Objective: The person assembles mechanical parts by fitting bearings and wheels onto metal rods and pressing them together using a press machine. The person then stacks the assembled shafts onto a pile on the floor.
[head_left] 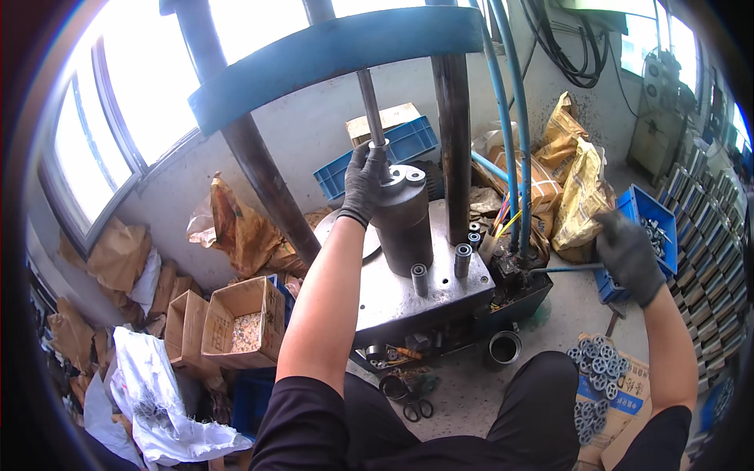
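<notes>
My left hand (364,184), in a dark glove, is closed around a small metal sleeve (378,153) below the press's thin vertical rod (367,98). Under it stands a thick dark cylinder (404,231) on the metal press table (377,302), with a ring-shaped part (415,177) on its top. My right hand (631,255), also gloved, is off to the right with curled fingers, by the outer end of a lever (569,268). Whatever lies inside those fingers is hidden. Small bearing-like cylinders (419,279) stand at the table's front.
Steel columns (271,184) and a blue crossbeam (338,55) frame the press. Cartons (245,322) and a white sack (161,400) lie left. Right are a blue bin (656,228), a yellow sack (583,204) and grey wheels (601,365). A round can (503,348) and scissors (418,410) sit on the floor.
</notes>
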Motion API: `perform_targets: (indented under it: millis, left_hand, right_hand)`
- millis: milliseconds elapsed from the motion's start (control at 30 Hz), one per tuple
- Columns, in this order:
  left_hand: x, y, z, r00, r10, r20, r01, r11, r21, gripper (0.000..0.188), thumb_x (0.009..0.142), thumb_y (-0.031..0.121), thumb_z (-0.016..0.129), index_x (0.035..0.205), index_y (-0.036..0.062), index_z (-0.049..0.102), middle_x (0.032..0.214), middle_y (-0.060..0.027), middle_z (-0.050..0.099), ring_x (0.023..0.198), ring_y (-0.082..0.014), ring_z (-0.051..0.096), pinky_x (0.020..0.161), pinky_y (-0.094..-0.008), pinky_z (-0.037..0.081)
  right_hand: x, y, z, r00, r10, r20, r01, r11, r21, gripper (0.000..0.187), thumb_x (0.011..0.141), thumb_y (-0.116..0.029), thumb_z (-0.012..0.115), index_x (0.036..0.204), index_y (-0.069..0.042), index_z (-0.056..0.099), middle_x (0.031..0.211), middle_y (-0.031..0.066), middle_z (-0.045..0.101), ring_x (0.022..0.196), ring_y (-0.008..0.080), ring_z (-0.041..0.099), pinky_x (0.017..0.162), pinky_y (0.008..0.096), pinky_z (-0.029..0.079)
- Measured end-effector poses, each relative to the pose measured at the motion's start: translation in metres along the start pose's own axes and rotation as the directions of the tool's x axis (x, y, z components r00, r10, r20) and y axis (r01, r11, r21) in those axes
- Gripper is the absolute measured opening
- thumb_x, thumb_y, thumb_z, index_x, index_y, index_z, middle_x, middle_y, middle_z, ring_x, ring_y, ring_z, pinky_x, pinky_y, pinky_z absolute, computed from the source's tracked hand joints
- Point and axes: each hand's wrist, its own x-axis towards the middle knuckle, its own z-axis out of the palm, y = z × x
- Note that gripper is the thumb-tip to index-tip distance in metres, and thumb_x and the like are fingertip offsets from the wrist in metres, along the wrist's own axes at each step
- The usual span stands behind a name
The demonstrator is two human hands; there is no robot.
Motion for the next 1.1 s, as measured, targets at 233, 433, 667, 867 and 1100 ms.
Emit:
perform_targets:
  millis: [233,433,667,867,1100]
  left_hand:
    - [0.017,-0.017,0.001,0.998,0.041,0.054,-0.040,0.999,-0.021,0.034,0.107,0.037,0.059,0.118,0.0062,0.069,0.090,0.0004,0.065,0.082,-0.0086,0.060,0.078,-0.0259,0.051]
    - [0.024,-0.026,-0.019,0.994,0.087,0.064,-0.091,0.993,0.073,0.042,0.106,0.044,0.060,0.120,0.0042,0.066,0.093,-0.0075,0.071,0.083,-0.0171,0.069,0.077,-0.0312,0.058]
    - [0.013,-0.017,-0.012,0.996,0.062,0.066,-0.064,0.998,0.027,0.035,0.109,0.039,0.057,0.115,0.0062,0.069,0.090,0.0012,0.064,0.081,-0.0083,0.058,0.077,-0.0257,0.051]
    - [0.013,-0.017,-0.002,0.998,0.025,0.050,-0.024,0.999,-0.022,0.035,0.108,0.037,0.058,0.114,0.0050,0.068,0.090,0.0009,0.065,0.079,-0.0084,0.059,0.075,-0.0257,0.052]
    - [0.018,-0.021,-0.009,0.998,0.046,0.035,-0.045,0.999,-0.026,0.031,0.107,0.031,0.060,0.116,0.0014,0.067,0.086,-0.0054,0.067,0.069,-0.0138,0.061,0.068,-0.0300,0.055]
  right_hand:
    - [-0.165,-0.009,-0.001,0.647,0.060,0.760,-0.132,0.991,0.034,0.029,0.079,-0.027,0.066,0.097,-0.009,0.080,0.093,0.0164,0.075,0.084,0.0358,0.072,0.079,0.0437,0.058]
    - [-0.141,-0.022,-0.003,0.643,0.069,0.762,-0.117,0.993,0.009,0.031,0.081,-0.031,0.067,0.099,-0.009,0.079,0.092,0.0162,0.075,0.085,0.0354,0.073,0.079,0.0425,0.059]
    - [-0.129,-0.024,-0.005,0.832,0.082,0.548,-0.159,0.983,0.094,0.025,0.085,-0.028,0.067,0.097,-0.008,0.076,0.088,0.0175,0.072,0.085,0.0374,0.071,0.077,0.0472,0.057]
    - [-0.139,-0.021,-0.008,0.609,0.036,0.792,0.040,0.996,-0.076,0.023,0.085,-0.027,0.065,0.095,-0.009,0.076,0.086,0.0164,0.072,0.083,0.0378,0.070,0.077,0.0470,0.057]
    - [-0.141,-0.016,0.003,0.828,0.037,0.560,-0.100,0.992,0.083,0.020,0.082,-0.026,0.065,0.088,-0.011,0.075,0.081,0.0157,0.071,0.077,0.0371,0.069,0.073,0.0470,0.056]
